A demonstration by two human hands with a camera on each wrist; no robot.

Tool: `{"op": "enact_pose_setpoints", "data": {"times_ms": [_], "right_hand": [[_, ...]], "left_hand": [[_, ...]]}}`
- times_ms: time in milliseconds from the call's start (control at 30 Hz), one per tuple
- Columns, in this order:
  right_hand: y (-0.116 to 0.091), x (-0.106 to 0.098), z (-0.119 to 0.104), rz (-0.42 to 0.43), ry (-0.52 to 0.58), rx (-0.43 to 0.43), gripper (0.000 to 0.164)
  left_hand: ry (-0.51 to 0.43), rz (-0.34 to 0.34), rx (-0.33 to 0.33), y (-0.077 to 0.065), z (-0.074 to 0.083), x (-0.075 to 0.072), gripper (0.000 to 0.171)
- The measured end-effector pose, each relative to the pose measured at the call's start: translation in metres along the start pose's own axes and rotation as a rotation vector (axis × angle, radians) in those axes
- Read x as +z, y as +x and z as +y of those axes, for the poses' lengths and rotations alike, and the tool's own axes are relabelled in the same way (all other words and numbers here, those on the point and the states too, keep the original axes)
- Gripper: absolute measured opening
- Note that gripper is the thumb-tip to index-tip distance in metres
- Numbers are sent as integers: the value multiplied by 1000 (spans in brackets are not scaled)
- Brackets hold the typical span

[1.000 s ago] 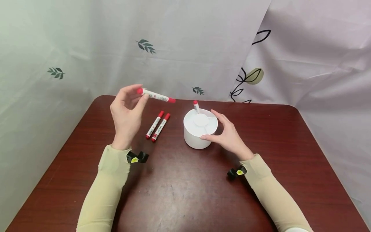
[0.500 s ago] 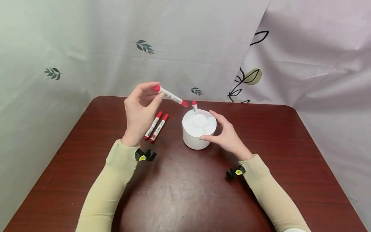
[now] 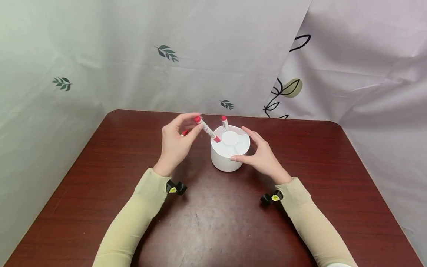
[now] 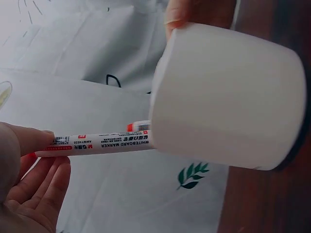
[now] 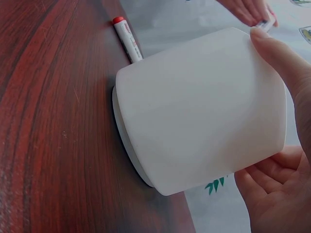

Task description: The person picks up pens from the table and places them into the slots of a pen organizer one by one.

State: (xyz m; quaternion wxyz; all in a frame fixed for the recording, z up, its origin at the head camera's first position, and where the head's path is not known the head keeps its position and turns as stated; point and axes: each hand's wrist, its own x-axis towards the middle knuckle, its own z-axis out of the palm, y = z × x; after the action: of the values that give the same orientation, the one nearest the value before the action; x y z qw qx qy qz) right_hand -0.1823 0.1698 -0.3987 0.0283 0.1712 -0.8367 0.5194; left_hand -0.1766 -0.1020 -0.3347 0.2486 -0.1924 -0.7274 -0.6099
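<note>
I see both sleeved arms (image 3: 133, 218) stretched forward, the left hand (image 3: 175, 142) pinching, the right hand (image 3: 265, 157) curved in a wide grip, its far side hard to make out.

Left hand (image 3: 175, 144) pinches tilted marker (image 3: 208, 129), red end at rim of white holder (image 3: 224, 162); right hand (image 3: 265, 158) grips holder.

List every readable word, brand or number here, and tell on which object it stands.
"WHITEBOARD MARKER": on the marker in the left hand.
"M&G": same marker; the Chinese characters are too small.
"AWMY": same marker; the digits after it are too small.
Too small or blurred: any print on the tilted marker in the white holder, the lying marker, the yellow wrist tags.
</note>
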Motion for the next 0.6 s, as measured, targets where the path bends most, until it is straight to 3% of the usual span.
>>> {"op": "enact_pose_setpoints", "data": {"times_ms": [233,500,600], "right_hand": [[1,1,0,-3,-1,15,101],[-8,-4,-42,-24,0,17,95],[-8,-4,-41,-26,8,13,96]], "left_hand": [[59,-51,-15,-8,8,8,29],[55,-98,-42,-9,0,17,28],[53,-110,-40,-10,-3,19,27]]}}
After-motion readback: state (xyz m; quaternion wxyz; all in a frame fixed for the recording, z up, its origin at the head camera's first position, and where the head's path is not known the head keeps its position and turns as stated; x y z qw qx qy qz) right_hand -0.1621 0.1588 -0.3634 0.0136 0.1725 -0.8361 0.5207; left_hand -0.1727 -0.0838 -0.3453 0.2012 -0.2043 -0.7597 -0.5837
